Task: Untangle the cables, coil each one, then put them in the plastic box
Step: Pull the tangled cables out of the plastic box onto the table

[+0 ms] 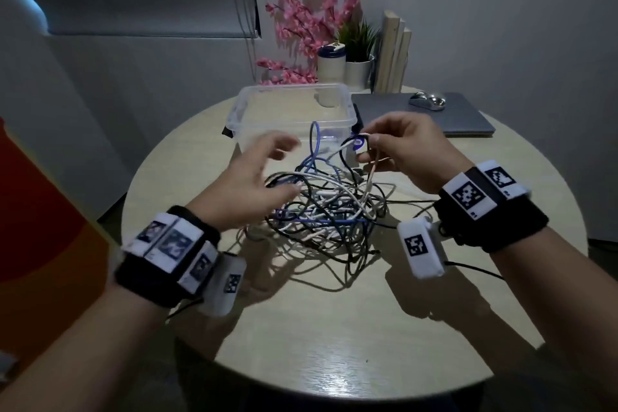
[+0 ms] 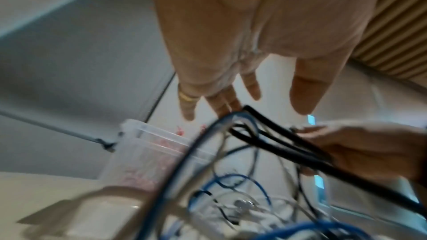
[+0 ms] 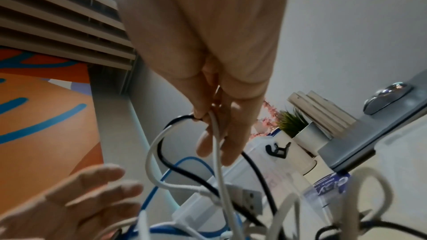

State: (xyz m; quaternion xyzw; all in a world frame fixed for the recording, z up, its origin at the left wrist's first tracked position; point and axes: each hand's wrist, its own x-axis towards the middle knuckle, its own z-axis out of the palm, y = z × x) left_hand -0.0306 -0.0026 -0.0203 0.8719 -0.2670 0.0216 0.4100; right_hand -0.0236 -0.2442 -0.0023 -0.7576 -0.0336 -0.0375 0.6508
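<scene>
Nearest me the bare table (image 1: pixel 351 328) runs up to the tangle of cables (image 1: pixel 321 211), a loose heap of white, black and blue strands lying at the centre, none of them coiled yet. These look light and limp, so I judge they will sag and drag their neighbours along rather than hold any shape; the sheaths seem smooth enough to slide through a loose pinch. My left hand (image 1: pixel 254 181) hovers at about 9 o'clock of the heap, fingers spread and relaxed, holding nothing. My right hand (image 1: pixel 404 147) is at about 1 o'clock, its grip pinched together on a white cable (image 3: pixel 216 143) and a black strand (image 3: pixel 177 119) lifted out of the pile. I think the best hold is near a plug end, such as the white USB plug (image 3: pixel 245 196), where the cable is stiffer and can be threaded back through loops. Beyond, at 12 o'clock, stands the plastic box (image 1: pixel 247 104), open and with no cables inside.
</scene>
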